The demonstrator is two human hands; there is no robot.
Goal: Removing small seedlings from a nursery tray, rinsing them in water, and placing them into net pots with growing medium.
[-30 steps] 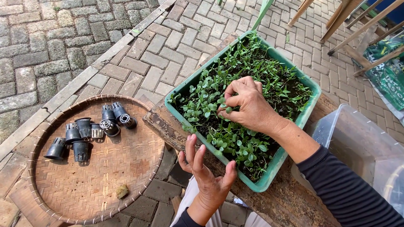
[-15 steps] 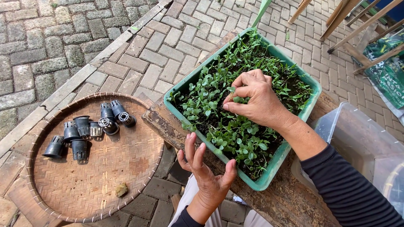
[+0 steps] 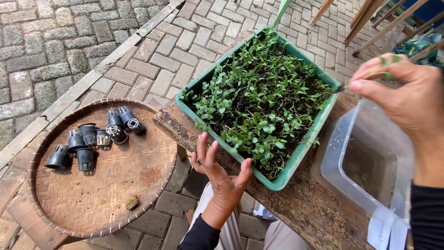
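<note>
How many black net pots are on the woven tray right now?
7, clustered at the upper left of the woven tray: three upper right, two in the middle, two lower left. Overlap may hide another.

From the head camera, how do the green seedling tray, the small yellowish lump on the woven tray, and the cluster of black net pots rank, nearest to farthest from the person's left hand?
1. green seedling tray: just right of the left hand, fingertips at its near rim.
2. yellowish lump: to the hand's left, on the woven tray.
3. black net pots: farthest, at the woven tray's far left side.
</note>
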